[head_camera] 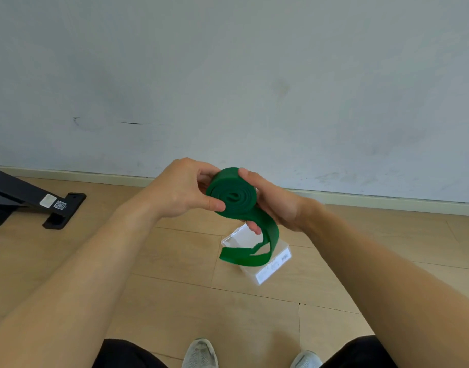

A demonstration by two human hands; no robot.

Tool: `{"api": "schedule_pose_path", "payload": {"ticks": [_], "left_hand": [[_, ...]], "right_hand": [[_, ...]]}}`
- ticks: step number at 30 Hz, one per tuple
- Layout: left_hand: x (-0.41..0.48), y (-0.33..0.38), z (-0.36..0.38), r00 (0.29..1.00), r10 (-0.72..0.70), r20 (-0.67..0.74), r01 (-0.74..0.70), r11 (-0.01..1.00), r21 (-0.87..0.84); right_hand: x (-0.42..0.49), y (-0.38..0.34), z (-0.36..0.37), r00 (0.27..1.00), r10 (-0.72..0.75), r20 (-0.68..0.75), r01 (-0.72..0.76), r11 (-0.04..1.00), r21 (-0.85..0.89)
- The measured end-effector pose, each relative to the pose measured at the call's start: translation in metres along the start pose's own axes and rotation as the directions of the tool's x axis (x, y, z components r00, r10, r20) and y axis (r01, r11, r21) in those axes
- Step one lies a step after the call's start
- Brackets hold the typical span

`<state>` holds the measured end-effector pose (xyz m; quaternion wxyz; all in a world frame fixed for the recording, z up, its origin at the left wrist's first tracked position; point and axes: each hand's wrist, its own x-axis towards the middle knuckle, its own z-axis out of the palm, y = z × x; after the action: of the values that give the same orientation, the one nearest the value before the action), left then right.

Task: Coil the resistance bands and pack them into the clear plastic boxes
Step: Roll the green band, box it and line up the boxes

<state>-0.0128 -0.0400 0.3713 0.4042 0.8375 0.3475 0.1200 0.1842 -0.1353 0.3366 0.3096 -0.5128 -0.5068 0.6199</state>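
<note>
Left hand (180,189) pinches and right hand (275,203) closes its grip round the half-coiled green resistance band (233,197), held above the floor (175,261), its tail dangling before the clear plastic box (275,266), whose contents are unclear.

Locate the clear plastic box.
In the head view, the clear plastic box sits on the wooden floor, right of centre, beneath the green band, whose tail hangs in front of it.
</note>
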Motion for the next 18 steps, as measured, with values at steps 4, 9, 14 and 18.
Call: {"api": "schedule_pose_path", "payload": {"ticks": [4,9,14,18], "left_hand": [[-0.003,-0.004,0.010,0.994,0.036,-0.106,-0.052,0.986,-0.160],[-0.003,-0.003,0.044,0.986,-0.013,-0.169,-0.090,0.804,-0.588],[0.002,0.004,0.035,0.981,0.004,-0.195,-0.106,0.849,-0.518],[-0.002,0.007,0.025,0.979,0.000,-0.204,-0.087,0.904,-0.419]], "right_hand": [[0.002,0.002,0.005,0.991,-0.097,-0.087,0.109,0.984,0.140],[0.012,0.001,0.014,0.976,-0.167,-0.142,0.215,0.862,0.459],[0.011,0.000,0.013,0.974,-0.189,-0.124,0.226,0.823,0.522],[0.003,-0.001,0.006,0.991,-0.133,0.020,0.105,0.861,0.498]]}}
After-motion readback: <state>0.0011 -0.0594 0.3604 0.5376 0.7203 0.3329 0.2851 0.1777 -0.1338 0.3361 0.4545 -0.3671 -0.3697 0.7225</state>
